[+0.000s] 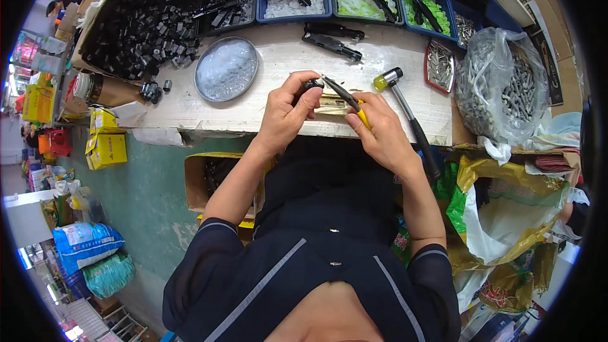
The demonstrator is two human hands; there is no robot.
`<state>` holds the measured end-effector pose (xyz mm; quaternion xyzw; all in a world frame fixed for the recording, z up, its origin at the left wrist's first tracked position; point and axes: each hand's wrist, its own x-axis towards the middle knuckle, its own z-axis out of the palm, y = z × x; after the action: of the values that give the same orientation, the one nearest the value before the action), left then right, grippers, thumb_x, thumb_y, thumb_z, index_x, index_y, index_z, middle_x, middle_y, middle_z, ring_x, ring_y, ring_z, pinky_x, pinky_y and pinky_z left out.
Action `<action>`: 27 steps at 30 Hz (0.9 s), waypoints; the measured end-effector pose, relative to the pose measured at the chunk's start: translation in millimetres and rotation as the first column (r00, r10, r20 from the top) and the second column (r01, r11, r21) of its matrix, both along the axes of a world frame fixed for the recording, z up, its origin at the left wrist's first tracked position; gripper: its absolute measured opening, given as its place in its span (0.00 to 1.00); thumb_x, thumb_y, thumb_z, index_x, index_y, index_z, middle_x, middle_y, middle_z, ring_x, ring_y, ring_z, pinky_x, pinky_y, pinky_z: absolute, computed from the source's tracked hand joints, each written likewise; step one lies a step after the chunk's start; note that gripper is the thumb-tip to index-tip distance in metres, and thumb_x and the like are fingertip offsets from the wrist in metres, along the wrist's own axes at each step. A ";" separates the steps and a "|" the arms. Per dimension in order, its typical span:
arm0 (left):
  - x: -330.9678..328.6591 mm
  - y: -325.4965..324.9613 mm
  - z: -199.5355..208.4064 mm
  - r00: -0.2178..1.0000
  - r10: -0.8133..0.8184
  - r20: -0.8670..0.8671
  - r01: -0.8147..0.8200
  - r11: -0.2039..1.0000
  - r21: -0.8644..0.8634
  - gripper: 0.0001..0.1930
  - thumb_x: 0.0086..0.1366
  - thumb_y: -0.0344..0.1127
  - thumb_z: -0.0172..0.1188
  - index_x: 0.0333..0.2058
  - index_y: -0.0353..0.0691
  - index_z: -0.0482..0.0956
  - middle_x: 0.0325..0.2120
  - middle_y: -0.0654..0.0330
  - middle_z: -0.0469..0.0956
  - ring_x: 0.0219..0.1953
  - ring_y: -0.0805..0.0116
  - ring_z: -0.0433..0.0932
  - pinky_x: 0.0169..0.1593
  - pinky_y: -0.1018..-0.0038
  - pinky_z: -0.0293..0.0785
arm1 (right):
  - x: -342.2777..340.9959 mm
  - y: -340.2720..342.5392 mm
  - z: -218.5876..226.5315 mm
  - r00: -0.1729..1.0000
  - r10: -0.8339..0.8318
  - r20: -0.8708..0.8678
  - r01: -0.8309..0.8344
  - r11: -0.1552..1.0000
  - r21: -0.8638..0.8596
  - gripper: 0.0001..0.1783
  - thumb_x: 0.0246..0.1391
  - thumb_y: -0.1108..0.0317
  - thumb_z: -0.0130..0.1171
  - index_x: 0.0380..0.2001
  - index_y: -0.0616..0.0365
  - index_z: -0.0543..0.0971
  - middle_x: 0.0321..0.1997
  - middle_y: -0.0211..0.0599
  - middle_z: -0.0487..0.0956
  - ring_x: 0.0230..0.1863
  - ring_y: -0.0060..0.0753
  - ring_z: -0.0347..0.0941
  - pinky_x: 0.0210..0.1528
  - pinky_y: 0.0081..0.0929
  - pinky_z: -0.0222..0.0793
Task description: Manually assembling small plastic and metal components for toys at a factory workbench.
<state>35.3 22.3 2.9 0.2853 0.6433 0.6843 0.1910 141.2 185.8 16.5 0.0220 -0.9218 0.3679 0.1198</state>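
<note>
Over the near part of the workbench, my left hand (286,114) is closed, pinching a small dark part (310,84) between thumb and fingers. My right hand (383,128) is wrapped round the yellow grips of a pair of pliers (342,92). The tips of the pliers meet or nearly meet the dark part; whether they grip it I cannot tell. A brass-coloured block (332,105) lies on the bench below both hands, partly hidden. To the right of my right hand rests a hammer (404,104) with a yellow and black head.
Several blue bins (296,18) of small parts line the back. Black pieces (145,25) fill a box at left, beside a round tray (202,88) of clear pieces. Two black metal parts (332,44) lie mid-bench. At right are a red dish (430,82) and a plastic bag (484,98) of metal parts.
</note>
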 end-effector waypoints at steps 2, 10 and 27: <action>4.4 -0.2 2.1 1.000 0.016 -0.008 -0.016 1.000 -0.008 0.11 0.63 0.33 0.53 0.41 0.35 0.71 0.22 0.63 0.73 0.24 0.81 0.70 0.25 0.82 0.68 | 1.4 -1.7 1.2 1.000 -0.002 0.002 0.002 1.000 0.013 0.14 0.52 0.66 0.53 0.31 0.71 0.72 0.41 0.49 0.71 0.43 0.47 0.66 0.46 0.35 0.62; 17.1 -0.9 0.0 0.881 0.146 -0.449 -0.225 0.966 -0.126 0.09 0.59 0.29 0.56 0.37 0.32 0.72 0.20 0.60 0.75 0.22 0.75 0.73 0.27 0.79 0.68 | 11.2 -4.9 3.9 0.990 0.048 0.130 -0.053 0.998 0.037 0.12 0.49 0.68 0.55 0.22 0.68 0.71 0.30 0.48 0.70 0.32 0.48 0.69 0.35 0.37 0.66; 25.8 -153.1 -33.7 0.969 -0.248 0.027 0.027 -0.002 -1.000 0.31 0.51 0.50 0.61 0.51 0.39 0.69 0.40 0.45 0.75 0.46 0.49 0.72 0.51 0.60 0.65 | 23.3 -2.1 -15.4 0.972 0.166 0.166 -0.174 0.984 0.038 0.14 0.51 0.64 0.54 0.24 0.67 0.73 0.32 0.45 0.70 0.37 0.46 0.67 0.42 0.36 0.64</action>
<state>61.1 -130.8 -30.8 0.1830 0.9184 -0.0117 0.3505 164.6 183.7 1.1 0.0739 -0.9326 0.3532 0.0119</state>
